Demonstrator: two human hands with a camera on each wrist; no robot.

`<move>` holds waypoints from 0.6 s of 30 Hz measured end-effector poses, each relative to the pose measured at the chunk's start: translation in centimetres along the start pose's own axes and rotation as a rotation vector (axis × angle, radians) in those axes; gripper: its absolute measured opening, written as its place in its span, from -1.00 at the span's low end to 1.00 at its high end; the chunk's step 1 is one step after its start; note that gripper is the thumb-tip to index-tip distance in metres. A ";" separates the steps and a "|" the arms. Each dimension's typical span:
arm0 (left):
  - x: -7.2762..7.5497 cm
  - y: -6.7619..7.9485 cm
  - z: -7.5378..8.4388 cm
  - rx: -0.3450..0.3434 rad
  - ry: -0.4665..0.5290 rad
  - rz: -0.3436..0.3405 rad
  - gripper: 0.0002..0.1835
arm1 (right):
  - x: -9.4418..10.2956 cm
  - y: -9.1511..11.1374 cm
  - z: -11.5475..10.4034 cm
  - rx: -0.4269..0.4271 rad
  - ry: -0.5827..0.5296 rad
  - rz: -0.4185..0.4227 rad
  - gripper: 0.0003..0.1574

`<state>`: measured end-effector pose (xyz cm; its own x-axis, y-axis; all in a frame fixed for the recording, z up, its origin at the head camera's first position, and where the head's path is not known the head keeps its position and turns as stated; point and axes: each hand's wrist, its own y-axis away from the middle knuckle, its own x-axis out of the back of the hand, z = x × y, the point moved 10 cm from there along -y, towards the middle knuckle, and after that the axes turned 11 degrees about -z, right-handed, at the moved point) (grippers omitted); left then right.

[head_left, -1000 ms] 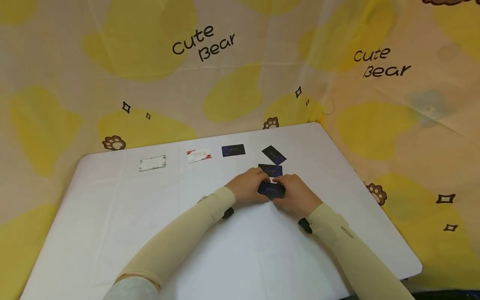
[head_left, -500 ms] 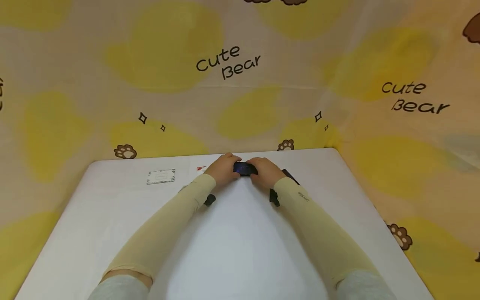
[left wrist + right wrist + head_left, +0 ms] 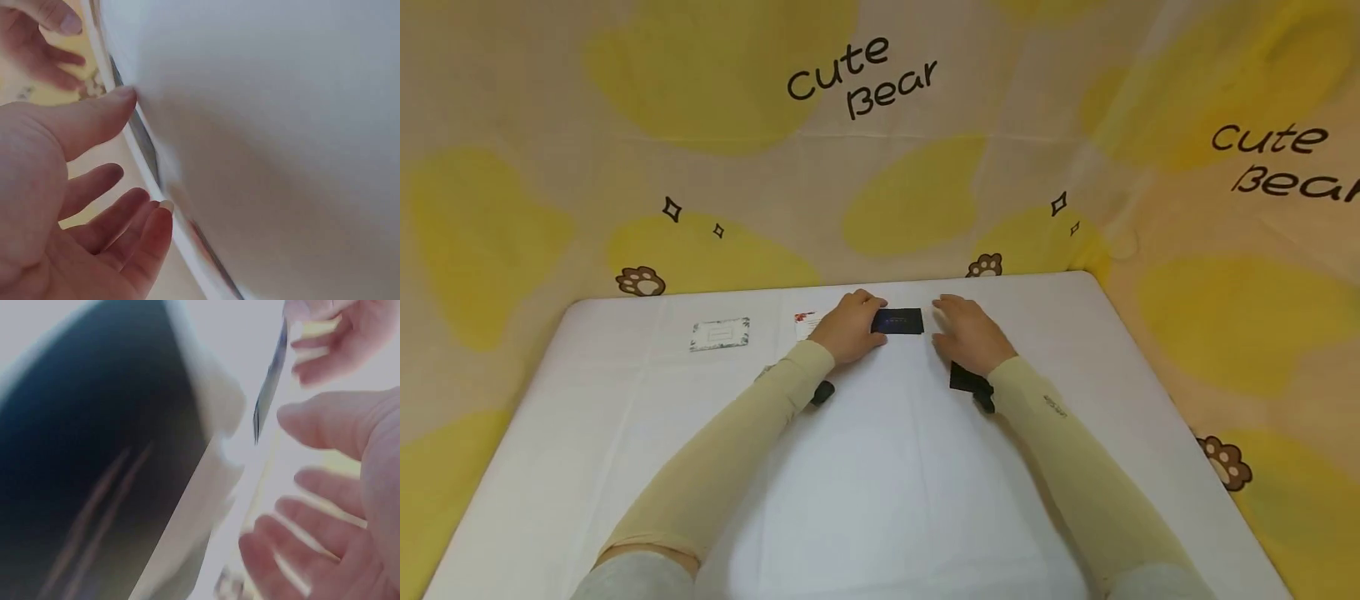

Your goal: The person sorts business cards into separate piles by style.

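A dark business card (image 3: 900, 321) with blue marks lies near the table's back edge, with a second dark edge showing under it at its right. My left hand (image 3: 847, 327) is at its left end, fingers relaxed. In the left wrist view, the thumb tip overlaps the thin card edge (image 3: 147, 147) and the index tip is just past its end. Apart from the card's right end, my right hand (image 3: 972, 333) hovers with fingers spread, holding nothing. Another dark card (image 3: 968, 379) is partly hidden beneath that hand and wrist; its dark surface (image 3: 94, 456) fills the right wrist view's left side.
A white card with red flowers (image 3: 806, 323) lies left of my left hand, partly covered by it. Further left is a white card with a leafy border (image 3: 720, 334). A patterned cloth (image 3: 910, 200) hangs behind the white table (image 3: 850, 500).
Both hands have moved up and left with a dark card to the dark card at the back. The right hand has since let go and drawn away to the right.
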<state>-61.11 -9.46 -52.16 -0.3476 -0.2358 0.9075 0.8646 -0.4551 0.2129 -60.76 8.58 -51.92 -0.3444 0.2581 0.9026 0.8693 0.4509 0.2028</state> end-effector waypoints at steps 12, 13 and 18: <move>-4.7 -1.8 12.3 -0.275 -0.047 -0.168 -0.28 | 0.3 9.6 4.9 -0.054 -0.053 0.047 -0.15; -5.0 -2.0 12.8 -0.266 -0.042 -0.177 -0.27 | 0.1 10.0 4.7 -0.036 -0.051 0.044 -0.15; -5.8 -2.9 14.6 -0.171 -0.041 -0.200 -0.29 | -1.1 11.5 5.2 -0.026 -0.030 0.030 -0.22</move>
<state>-56.29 5.74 -52.77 -0.4873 -0.0929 0.8683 0.7050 -0.6286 0.3284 -52.21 17.94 -52.60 -0.3287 0.2969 0.8965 0.8880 0.4204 0.1864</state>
